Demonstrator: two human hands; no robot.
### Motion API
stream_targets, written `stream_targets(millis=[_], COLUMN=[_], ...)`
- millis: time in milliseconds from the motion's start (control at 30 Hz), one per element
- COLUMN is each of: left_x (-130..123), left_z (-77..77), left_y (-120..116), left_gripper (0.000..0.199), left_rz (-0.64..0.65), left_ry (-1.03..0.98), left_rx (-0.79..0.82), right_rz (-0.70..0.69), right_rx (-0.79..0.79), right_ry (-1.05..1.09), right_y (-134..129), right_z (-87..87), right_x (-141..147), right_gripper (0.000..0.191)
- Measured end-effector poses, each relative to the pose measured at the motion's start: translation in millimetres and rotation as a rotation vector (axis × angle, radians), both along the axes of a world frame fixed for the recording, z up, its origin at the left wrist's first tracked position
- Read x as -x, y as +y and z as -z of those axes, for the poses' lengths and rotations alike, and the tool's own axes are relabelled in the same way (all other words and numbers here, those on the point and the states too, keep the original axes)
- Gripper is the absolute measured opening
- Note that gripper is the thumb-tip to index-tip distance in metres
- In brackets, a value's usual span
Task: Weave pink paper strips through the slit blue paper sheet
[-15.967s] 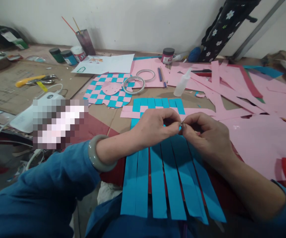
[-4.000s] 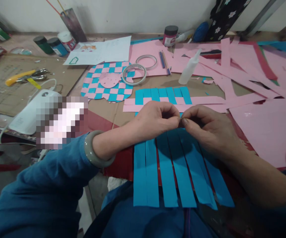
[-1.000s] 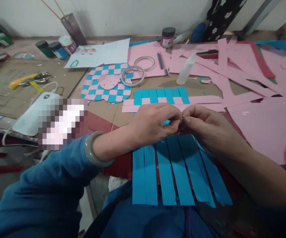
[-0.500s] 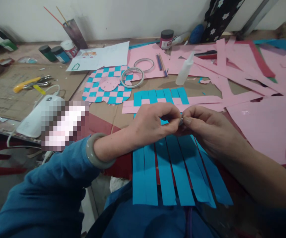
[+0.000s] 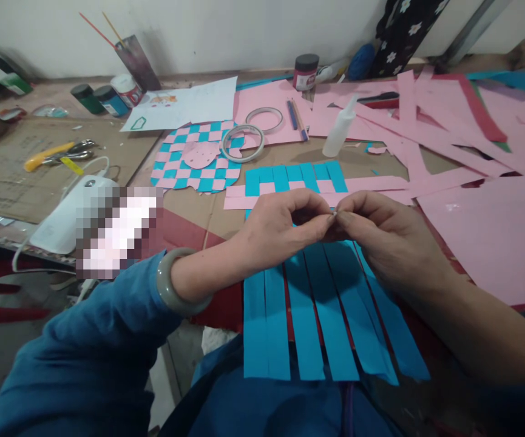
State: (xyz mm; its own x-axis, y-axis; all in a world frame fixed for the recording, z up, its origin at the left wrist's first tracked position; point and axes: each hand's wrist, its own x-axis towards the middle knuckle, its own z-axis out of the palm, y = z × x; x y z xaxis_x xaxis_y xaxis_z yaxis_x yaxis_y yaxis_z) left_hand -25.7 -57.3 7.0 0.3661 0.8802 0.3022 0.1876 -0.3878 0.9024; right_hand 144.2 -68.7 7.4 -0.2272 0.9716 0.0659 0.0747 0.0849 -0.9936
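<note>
My left hand (image 5: 284, 221) and my right hand (image 5: 380, 233) meet fingertip to fingertip above a blue sheet cut into long strips (image 5: 308, 328). Both are closed in a pinch on a tiny whitish bit between the fingertips, too small to name. Beneath my hands the blue strips hang over the table edge towards my lap. At the sheet's far end, pink paper strips (image 5: 371, 183) are woven through the blue ones. A finished-looking blue and pink checkered paper mat (image 5: 171, 159) lies beyond, to the left, with a pink dotted paper piece (image 5: 201, 154) on it.
Two tape rolls (image 5: 243, 143), pencils (image 5: 297, 120) and a white glue bottle (image 5: 339, 128) lie beyond my hands. Pink strips and sheets (image 5: 485, 224) cover the right side. Left are a yellow-handled tool (image 5: 50, 156), a white device with a cable (image 5: 73, 215) and paint jars (image 5: 110, 100).
The fingertips have drawn slightly closer together, and less of the whitish bit shows between them. Both hands stay in nearly the same place above the blue strips.
</note>
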Motion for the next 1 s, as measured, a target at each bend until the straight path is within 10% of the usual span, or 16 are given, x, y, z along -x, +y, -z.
stream_targets(millis=[433, 1000], left_x=[2.3, 5.4], left_z=[-3.5, -7.2], left_y=[1.2, 3.2], left_gripper=[0.009, 0.007], left_rz=[0.012, 0.068], left_ry=[0.059, -0.009], left_rx=[0.161, 0.257], right_rz=[0.003, -0.012], right_rx=[-0.197, -0.032], right_ry=[-0.259, -0.156], right_y=[2.0, 0.6], right_z=[-1.4, -6.3], right_x=[-1.2, 0.4], right_gripper=[0.013, 0.015])
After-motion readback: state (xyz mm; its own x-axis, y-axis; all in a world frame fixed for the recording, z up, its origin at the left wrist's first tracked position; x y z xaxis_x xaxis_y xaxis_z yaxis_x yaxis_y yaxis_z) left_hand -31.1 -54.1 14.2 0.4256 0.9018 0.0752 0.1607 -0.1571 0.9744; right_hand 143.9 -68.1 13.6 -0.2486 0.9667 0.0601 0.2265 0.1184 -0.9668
